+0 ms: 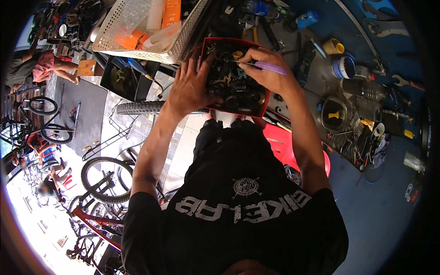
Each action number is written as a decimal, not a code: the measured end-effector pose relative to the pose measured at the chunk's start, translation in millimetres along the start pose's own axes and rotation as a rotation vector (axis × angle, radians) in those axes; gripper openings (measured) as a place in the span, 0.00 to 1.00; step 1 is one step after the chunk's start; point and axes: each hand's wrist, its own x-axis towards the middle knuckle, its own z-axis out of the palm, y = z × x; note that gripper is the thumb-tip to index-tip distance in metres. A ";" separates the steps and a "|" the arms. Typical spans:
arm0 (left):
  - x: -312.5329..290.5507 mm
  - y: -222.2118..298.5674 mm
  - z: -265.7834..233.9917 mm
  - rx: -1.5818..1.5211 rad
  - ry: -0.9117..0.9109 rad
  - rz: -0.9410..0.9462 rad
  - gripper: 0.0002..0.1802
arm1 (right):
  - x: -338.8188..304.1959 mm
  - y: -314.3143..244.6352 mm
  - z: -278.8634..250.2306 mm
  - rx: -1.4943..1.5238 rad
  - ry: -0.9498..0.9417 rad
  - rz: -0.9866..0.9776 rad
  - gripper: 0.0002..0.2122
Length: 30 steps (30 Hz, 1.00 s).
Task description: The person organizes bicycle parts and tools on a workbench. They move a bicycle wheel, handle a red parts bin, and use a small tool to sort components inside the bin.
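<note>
Red parts box [208, 46] under left hand [190, 85], fingers spread

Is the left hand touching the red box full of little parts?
Touching. The head view shows the left hand lying on the left rim of the red box, its fingers spread over the edge onto the small parts inside.

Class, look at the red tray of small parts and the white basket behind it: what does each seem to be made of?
Red tray: probably plastic, with a thin, smooth, evenly coloured rim. White basket: likely moulded plastic, a regular lattice of holes with a matte cream finish.
</note>
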 end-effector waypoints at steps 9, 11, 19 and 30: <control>-4.0 5.3 2.4 0.115 -0.203 -0.138 0.62 | -27.2 -15.0 -27.6 0.079 -0.005 0.140 0.10; -2.4 4.9 1.6 0.036 -0.194 -0.141 0.54 | -33.7 -18.2 -35.2 0.052 -0.030 0.175 0.09; 25.5 -14.5 7.0 0.051 0.151 -0.010 0.28 | -58.7 -33.1 -38.5 -0.005 -0.122 0.153 0.08; 24.9 -18.3 11.7 -0.054 0.138 -0.058 0.39 | -48.6 -23.1 50.5 -0.114 -0.127 -0.144 0.07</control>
